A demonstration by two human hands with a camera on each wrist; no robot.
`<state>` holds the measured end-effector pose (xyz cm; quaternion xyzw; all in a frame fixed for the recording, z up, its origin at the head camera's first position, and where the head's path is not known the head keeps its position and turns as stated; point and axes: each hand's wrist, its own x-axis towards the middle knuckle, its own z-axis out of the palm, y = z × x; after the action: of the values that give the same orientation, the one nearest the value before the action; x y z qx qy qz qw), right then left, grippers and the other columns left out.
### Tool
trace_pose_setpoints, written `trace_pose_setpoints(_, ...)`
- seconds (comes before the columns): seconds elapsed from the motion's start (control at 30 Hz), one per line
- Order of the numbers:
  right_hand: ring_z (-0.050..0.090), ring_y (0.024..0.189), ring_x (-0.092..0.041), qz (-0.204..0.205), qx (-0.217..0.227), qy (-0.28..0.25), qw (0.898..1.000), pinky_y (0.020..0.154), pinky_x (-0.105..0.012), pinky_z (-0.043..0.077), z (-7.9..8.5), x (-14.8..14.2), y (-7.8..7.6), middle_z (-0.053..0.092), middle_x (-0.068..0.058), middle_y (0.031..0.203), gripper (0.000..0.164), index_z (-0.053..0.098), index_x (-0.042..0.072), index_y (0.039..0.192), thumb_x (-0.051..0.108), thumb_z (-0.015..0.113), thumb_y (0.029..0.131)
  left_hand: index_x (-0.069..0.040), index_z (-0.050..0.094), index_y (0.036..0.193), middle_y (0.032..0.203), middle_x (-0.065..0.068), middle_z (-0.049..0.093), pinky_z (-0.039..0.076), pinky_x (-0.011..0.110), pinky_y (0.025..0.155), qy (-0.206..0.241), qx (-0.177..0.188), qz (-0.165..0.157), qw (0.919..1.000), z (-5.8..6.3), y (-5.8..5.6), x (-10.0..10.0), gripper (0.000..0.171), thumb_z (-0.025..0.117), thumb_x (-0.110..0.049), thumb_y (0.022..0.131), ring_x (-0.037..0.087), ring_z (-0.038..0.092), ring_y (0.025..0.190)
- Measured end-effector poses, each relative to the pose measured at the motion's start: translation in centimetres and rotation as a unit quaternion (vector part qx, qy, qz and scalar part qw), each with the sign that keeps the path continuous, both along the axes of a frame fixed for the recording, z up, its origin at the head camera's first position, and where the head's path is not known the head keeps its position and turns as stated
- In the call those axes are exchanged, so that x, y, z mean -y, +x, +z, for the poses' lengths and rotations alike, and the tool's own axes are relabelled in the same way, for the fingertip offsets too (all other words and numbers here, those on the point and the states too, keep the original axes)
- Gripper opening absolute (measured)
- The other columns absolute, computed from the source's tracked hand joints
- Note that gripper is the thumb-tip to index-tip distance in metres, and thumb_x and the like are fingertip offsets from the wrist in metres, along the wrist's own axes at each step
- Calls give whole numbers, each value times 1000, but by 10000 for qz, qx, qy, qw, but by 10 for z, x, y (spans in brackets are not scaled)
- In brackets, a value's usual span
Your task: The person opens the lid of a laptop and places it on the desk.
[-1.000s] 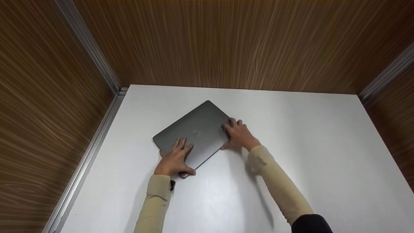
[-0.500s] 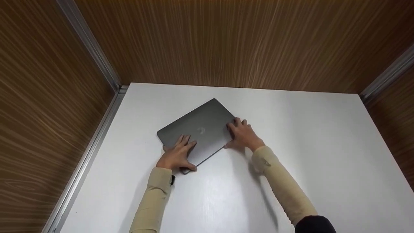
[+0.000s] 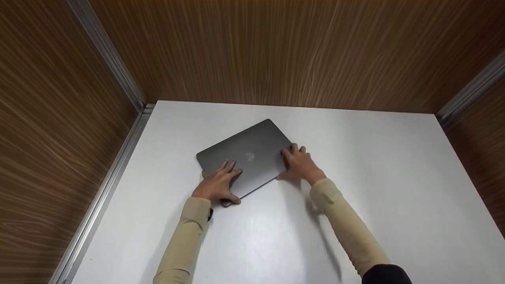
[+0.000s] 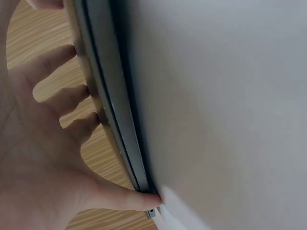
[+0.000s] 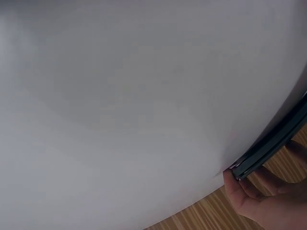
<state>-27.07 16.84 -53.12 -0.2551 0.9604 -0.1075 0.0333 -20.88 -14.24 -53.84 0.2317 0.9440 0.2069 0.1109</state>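
Note:
A closed dark grey laptop (image 3: 248, 152) lies at an angle on the white table (image 3: 375, 157). My left hand (image 3: 223, 182) rests on its near left corner, fingers spread flat on the lid and thumb against the front edge. My right hand (image 3: 292, 163) lies on the right corner, fingers on the lid and thumb at the side edge. In the left wrist view the laptop's thin edge (image 4: 112, 110) runs between my fingers (image 4: 53, 62) and the table (image 4: 216, 96). The right wrist view shows the laptop corner (image 5: 278, 143) above my thumb (image 5: 249, 196).
Brown wood-grain walls enclose the table on three sides, with metal strips (image 3: 114, 67) in the corners. The wide white surface stretches to the right and towards me. Beige sleeves (image 3: 347, 225) cover both forearms.
The laptop has slid to the right and a little away from me, and both hands have travelled with it on the same corners.

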Motion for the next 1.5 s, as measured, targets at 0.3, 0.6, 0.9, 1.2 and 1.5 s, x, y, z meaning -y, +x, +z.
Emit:
trace_pose_setpoints(0.3,46,112,-55,-339,123,-91,9993,88,-65,48,4,-8,6,37,-40,139,93,47,-2,140,48,89,74,-17,48,153,165,12,27,19,87,95,-235,-1,-151,9996,2,-10,-9,102,92,-50,68,34,15,153)
trace_pose_setpoints(0.6,46,113,-57,-466,175,47,9987,87,-65,49,6,-17,4,35,-41,139,92,46,-3,140,48,88,75,-18,45,155,166,10,25,19,85,99,-337,83,-211,9992,4,-20,-16,102,91,-48,70,32,13,154)
trace_pose_setpoints(0.9,43,118,-55,-490,552,714,9947,90,-62,49,10,-13,5,32,-39,144,95,37,3,156,52,78,85,-22,33,161,169,7,14,8,86,100,-1054,269,-244,9938,9,-16,-27,109,84,-61,73,30,7,155)
trace_pose_setpoints(1.2,40,123,-58,-543,844,907,9908,95,-64,47,12,-9,5,29,-40,147,98,34,3,157,55,76,86,-24,28,162,170,6,9,6,83,104,-1271,291,-204,9913,7,-13,-30,111,82,-63,74,30,4,155)
trace_pose_setpoints(1.5,37,128,-58,-649,1035,931,9881,96,-64,46,18,-7,-1,24,-40,151,100,33,3,158,53,79,84,-25,30,162,170,4,11,4,81,106,-1150,182,-71,9932,7,-13,-32,109,82,-62,74,28,5,155)
